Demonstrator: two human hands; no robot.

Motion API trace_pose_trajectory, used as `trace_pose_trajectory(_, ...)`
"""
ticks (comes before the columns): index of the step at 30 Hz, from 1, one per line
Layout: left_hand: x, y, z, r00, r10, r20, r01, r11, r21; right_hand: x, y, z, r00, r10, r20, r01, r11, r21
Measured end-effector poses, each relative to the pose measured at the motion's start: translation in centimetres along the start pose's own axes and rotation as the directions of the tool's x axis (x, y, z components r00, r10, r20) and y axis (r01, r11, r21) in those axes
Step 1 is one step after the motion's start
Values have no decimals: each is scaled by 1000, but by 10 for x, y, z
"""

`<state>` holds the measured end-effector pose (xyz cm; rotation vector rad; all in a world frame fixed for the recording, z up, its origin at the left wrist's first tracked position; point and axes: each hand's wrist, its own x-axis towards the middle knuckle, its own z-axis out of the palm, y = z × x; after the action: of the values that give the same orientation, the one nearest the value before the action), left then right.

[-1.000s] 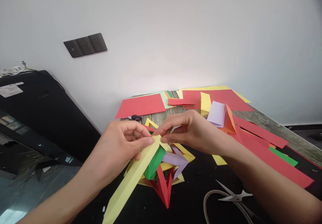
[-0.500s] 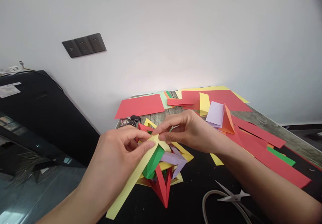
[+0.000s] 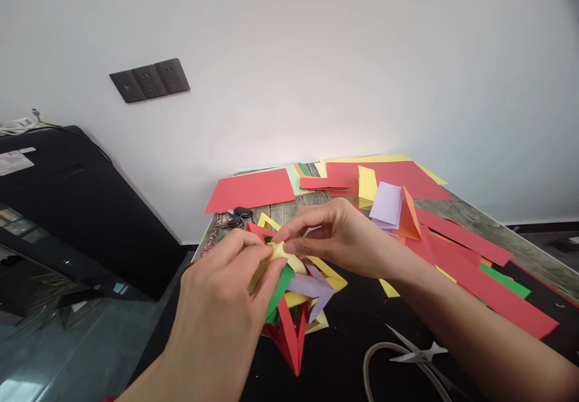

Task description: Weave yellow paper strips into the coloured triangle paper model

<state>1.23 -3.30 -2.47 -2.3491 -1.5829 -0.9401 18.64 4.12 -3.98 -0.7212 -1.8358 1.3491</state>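
Left hand (image 3: pixel 226 281) has swung over the pale yellow strip (image 3: pixel 295 261), pinching its fold with the right hand (image 3: pixel 332 230) atop the multicoloured paper star (image 3: pixel 312 286), where I'd crease firmly without crushing anything.

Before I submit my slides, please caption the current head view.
Left hand and right hand pinch folded pale-yellow paper atop a spiky multicoloured paper model.

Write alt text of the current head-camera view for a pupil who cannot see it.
A person's left hand and right hand pinch a pale yellow paper strip over a spiky shape of folded red, green, purple and yellow paper. Open scissors lie on the black surface at lower right, with red paper sheets farther back.
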Motion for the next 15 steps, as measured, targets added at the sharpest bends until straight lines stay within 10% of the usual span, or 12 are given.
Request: trace_pose_trajectory(15,14,10,5,993,-121,4,121,992,-28,1,4,4,995,-65,-82,60,996,-62)
